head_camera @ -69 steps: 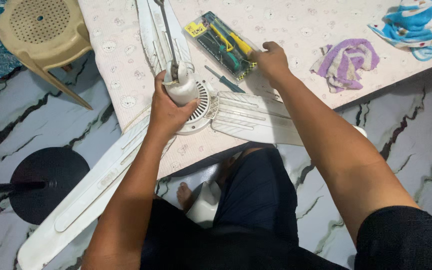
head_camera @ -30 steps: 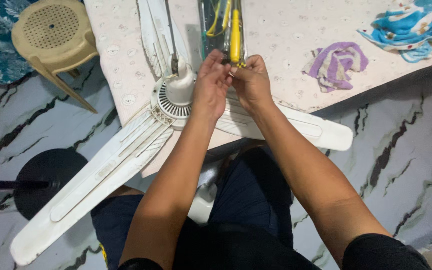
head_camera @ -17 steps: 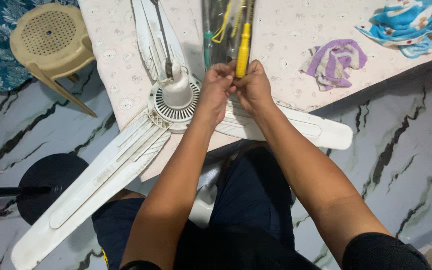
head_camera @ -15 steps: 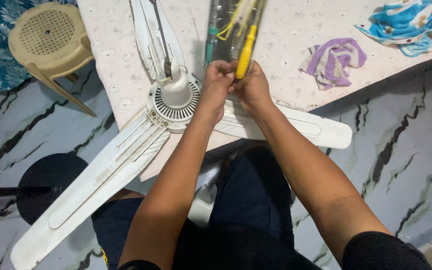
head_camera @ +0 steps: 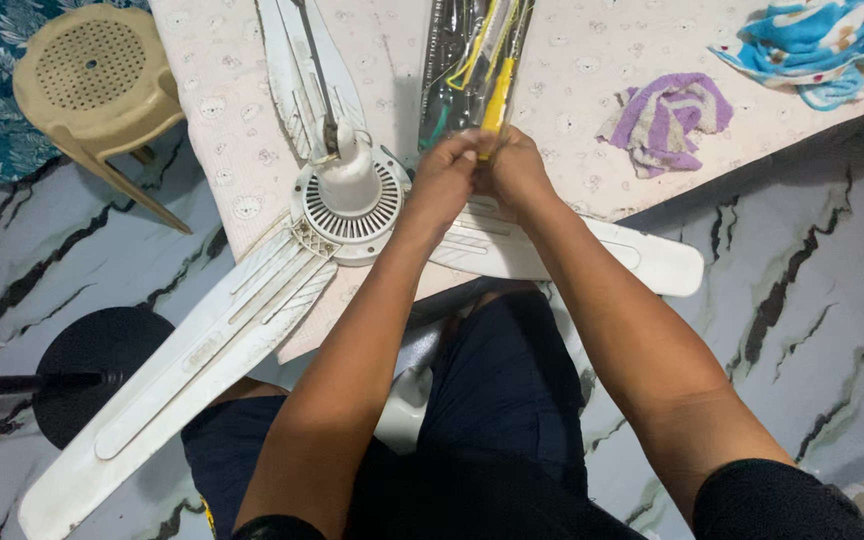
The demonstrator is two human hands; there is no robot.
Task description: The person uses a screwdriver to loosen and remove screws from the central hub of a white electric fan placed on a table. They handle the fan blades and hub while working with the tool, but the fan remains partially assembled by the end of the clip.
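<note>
My left hand and my right hand meet at the near end of a clear plastic pack of screwdrivers, both gripping it. The pack stands tilted up from the hands, with yellow and green handles showing inside. Just left of my hands lies a white ceiling fan on the table, its motor hub up and a dark rod rising from it. One blade reaches off the table toward the lower left, another to the right under my right forearm.
The table has a pale patterned cover. On it lie a purple striped cloth and a blue cloth at the right. A beige plastic stool stands at upper left. A black round stand base sits on the marble floor.
My left hand left the fan hub and joined my right hand on the screwdriver pack. The pack was lifted off the table and now stands tilted up between both hands.
</note>
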